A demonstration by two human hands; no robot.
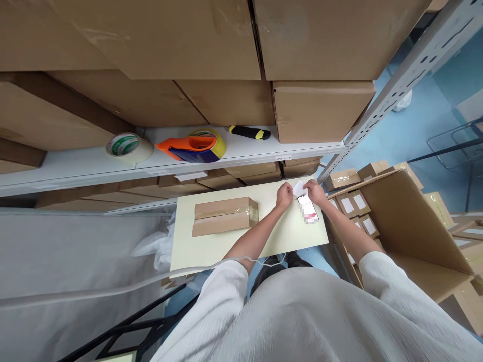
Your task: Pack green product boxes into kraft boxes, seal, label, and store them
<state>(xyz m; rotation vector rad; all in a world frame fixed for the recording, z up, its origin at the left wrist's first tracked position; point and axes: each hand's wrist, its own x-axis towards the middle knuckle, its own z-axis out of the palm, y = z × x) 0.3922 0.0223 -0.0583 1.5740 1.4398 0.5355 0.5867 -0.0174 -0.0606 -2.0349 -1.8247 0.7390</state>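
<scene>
A small white slip of paper, perhaps a label, is pinched between my two hands over the far right part of a pale yellow tabletop. My left hand is closed on the slip's left edge, and my right hand grips its right side. Just below the slip lies a phone with a lit white screen, partly pixelated. To the left of my left forearm a long brown cardboard box rests on the table, with clear tape along its top and right end.
Above the table, a shelf carries a tape roll, an orange-and-blue tape dispenser, a black-and-yellow utility knife and large cartons. A big open carton with small labelled boxes stands right. A grey cable crosses lower left.
</scene>
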